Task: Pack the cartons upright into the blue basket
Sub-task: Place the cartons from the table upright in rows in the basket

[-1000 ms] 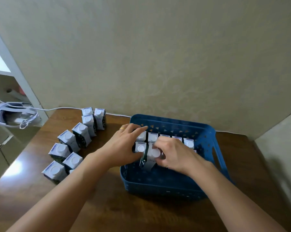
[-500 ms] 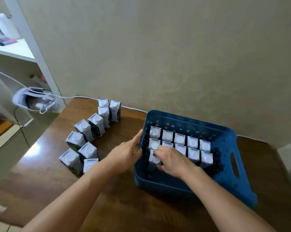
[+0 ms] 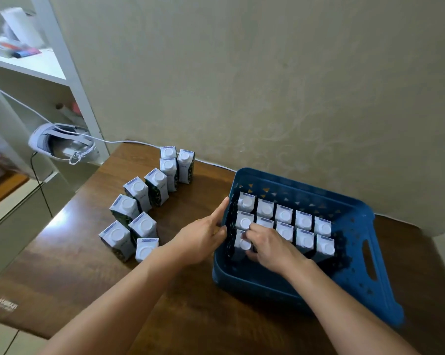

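Note:
The blue basket [image 3: 357, 267] stands on the brown table, right of centre. Several white-capped cartons stand upright in rows in its far half [image 3: 285, 216]. My right hand [image 3: 270, 248] is inside the basket and grips a carton [image 3: 243, 243] at the near left, its thumb and fingers curled round the top. My left hand [image 3: 203, 237] rests flat against the outside of the basket's left wall, fingers straight. Several more cartons [image 3: 139, 208] stand upright on the table to the left.
A white headset [image 3: 60, 143] with a cable lies at the table's far left corner, by a white shelf unit [image 3: 50, 73]. A beige wall runs close behind the basket. The basket's right wall has a handle slot [image 3: 368, 260].
The view has swung left and down. My left hand left the cartons and moved to the outside of the basket's left wall. My right hand stays on the near-left carton.

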